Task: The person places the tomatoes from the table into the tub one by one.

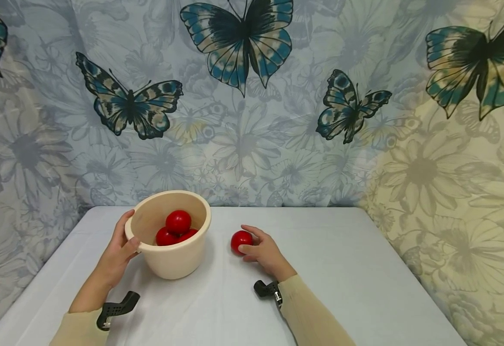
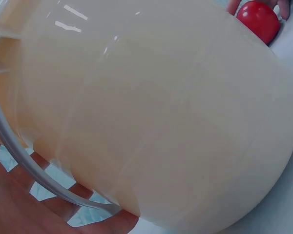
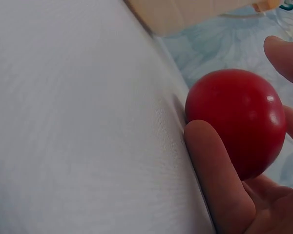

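Note:
A cream plastic bucket [image 1: 174, 262] stands at the left of the table, with several glossy, round red pieces [image 1: 178, 222] visible inside. At its left rim my left hand [image 1: 115, 254] grips it, thumb at the near side. The left wrist view shows the bucket's grey handle [image 2: 44, 178] across that hand's fingers. To the right of the bucket, my right hand [image 1: 266, 252] holds another smooth, round red piece [image 1: 239, 241] low at the table. In the right wrist view the thumb lies against this red piece [image 3: 237, 122], and one finger stands off it.
White cloth covers the table [image 1: 347, 278], whose far edge meets a butterfly-printed fabric backdrop [image 1: 252, 158]. The same fabric hangs along both sides. Black wrist camera mounts [image 1: 117, 310] sit on both forearms.

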Tool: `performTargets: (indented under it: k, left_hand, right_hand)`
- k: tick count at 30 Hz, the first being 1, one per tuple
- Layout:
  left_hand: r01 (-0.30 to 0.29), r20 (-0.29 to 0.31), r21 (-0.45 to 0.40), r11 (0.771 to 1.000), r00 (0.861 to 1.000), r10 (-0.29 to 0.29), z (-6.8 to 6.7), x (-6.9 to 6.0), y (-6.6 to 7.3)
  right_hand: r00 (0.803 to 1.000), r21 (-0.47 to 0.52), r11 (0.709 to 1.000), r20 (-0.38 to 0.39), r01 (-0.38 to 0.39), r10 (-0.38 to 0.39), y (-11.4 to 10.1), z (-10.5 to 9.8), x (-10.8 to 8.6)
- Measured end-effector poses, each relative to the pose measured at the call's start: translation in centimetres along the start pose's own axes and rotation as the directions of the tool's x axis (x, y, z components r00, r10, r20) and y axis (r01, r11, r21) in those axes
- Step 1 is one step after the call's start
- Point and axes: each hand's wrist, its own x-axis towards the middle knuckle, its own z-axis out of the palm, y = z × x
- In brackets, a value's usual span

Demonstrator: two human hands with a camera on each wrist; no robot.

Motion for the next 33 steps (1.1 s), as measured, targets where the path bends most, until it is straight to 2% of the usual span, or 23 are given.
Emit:
performTargets:
  k: [12, 17, 24, 33]
  left_hand:
    - [-0.01, -0.003, -0.001, 1.0, 1.0, 0.01, 0.1, 0.1, 0.1]
    - [-0.01, 0.004, 0.002, 1.0, 1.0, 0.01, 0.0, 0.1, 0.1]
    - [0.002, 0.003, 0.014, 1.0, 1.0, -0.002, 0.1, 0.2, 0.1]
    - [-0.007, 0.0, 0.0, 1.0, 1.0, 0.007, 0.1, -0.1, 0.1]
  right_hand:
    - [1.0, -0.093, 0.996, -0.028, -0.013, 0.011, -0.2, 0.4, 0.5]
    - [0.999, -0.126, 0.992, -0.037, 0.017, -0.022, 0.0, 0.3, 0.4]
    - [0.998, -0.011, 0.999, -0.046, 0.03, -0.03, 0.2, -0.2, 0.1]
    - [0.999, 0.159, 0.986, 0.005, 0.048, -0.05, 0.4, -0.7, -0.2]
